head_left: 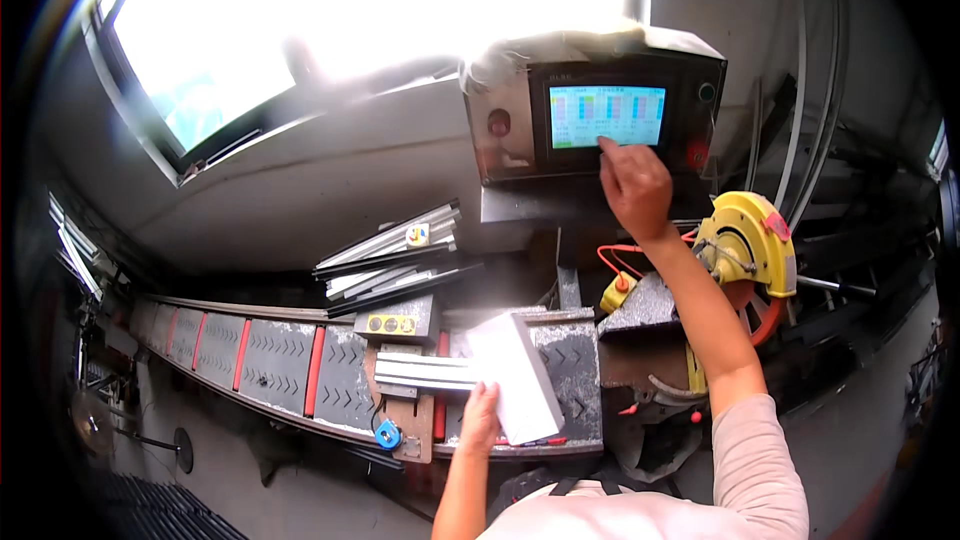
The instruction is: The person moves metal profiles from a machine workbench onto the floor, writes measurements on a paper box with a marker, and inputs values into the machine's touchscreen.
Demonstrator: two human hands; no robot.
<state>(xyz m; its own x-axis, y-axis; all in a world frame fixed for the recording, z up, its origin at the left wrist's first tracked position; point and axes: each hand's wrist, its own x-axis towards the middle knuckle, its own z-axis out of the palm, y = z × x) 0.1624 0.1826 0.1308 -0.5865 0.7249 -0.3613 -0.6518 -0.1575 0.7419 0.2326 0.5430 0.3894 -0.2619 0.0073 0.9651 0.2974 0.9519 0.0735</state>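
At the lower middle, my left hand [479, 422] is closed on the near left edge of a white sheet or pad of paper [515, 380]. The paper is tilted over the roller table and covers one end of a silver aluminium profile [420, 370]. My right hand [637, 185] reaches up to the control box, its index finger stretched out to the lower edge of the lit touchscreen [606, 117]. That hand holds nothing, and its other fingers are curled.
Left runs a long roller table [275, 355] with red rollers. Beside the profile are a yellow-faced box [392, 324] and a blue tape measure [387, 433]. Behind lie several metal profiles [390, 255]. Right of the table stands a yellow cutting saw [745, 245]. A red pen [540, 442] lies at the near edge.
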